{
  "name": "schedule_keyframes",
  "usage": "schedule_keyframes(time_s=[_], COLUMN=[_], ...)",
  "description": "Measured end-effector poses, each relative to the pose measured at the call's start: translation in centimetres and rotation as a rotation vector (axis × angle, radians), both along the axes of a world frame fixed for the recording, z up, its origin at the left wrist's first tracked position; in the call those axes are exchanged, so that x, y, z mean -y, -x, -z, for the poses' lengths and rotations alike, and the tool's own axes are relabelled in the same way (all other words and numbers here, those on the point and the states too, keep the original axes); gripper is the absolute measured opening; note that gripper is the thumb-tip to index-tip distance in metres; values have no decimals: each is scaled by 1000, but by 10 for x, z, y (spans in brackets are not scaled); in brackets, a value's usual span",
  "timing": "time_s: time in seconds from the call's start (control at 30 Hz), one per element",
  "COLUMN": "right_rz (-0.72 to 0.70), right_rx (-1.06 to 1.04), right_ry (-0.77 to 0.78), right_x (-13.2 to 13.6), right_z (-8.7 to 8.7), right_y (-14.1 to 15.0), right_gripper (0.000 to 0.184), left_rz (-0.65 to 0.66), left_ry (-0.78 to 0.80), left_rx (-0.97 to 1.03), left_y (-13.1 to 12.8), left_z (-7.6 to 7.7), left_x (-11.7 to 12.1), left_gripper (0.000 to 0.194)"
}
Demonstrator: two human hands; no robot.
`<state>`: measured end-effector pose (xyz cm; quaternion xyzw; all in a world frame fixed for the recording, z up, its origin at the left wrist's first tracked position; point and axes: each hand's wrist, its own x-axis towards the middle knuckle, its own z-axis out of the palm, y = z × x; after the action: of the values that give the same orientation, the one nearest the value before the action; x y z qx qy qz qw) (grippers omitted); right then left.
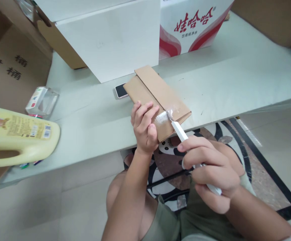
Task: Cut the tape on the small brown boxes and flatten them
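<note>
A small flat brown cardboard box [158, 90] lies tilted near the front edge of the table. My left hand [145, 125] holds it at its left side, with bent fingers pressed on the top. Clear shiny tape [163, 117] covers the end of the seam between the flaps. In my right hand [210, 170] is a white-handled knife [179, 131], the fingers wrapped round its handle. Its blade tip touches the tape at the seam. A phone [121, 90] sticks out from behind the box, partly hidden.
Behind stand a white carton [110, 40] and a red-and-white printed carton [188, 30]. At left are a large brown carton [10, 67], a clear plastic container [42, 101] and a yellow jug [22, 137]. The table's front edge runs just before my knees.
</note>
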<state>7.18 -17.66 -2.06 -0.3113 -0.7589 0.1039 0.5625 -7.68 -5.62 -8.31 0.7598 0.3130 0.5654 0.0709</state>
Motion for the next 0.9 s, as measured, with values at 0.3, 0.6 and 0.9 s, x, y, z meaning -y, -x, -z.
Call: schedule_keyframes(time_s=[0.3,0.6,0.9], right_rz=[-20,20,32], right_rx=[8,6,-31], right_ry=[22,35,118], right_x=[-1,-1,-2], right_z=[2,-1,-7], right_y=[3,2,3], right_gripper=[15,15,19], left_rz=[15,19,-19], left_ry=[11,15,26], left_rx=[3,13,-43], left_y=[0,0,-2], left_z=[0,1,0], left_x=[0,0,0], left_gripper=[51,50,50])
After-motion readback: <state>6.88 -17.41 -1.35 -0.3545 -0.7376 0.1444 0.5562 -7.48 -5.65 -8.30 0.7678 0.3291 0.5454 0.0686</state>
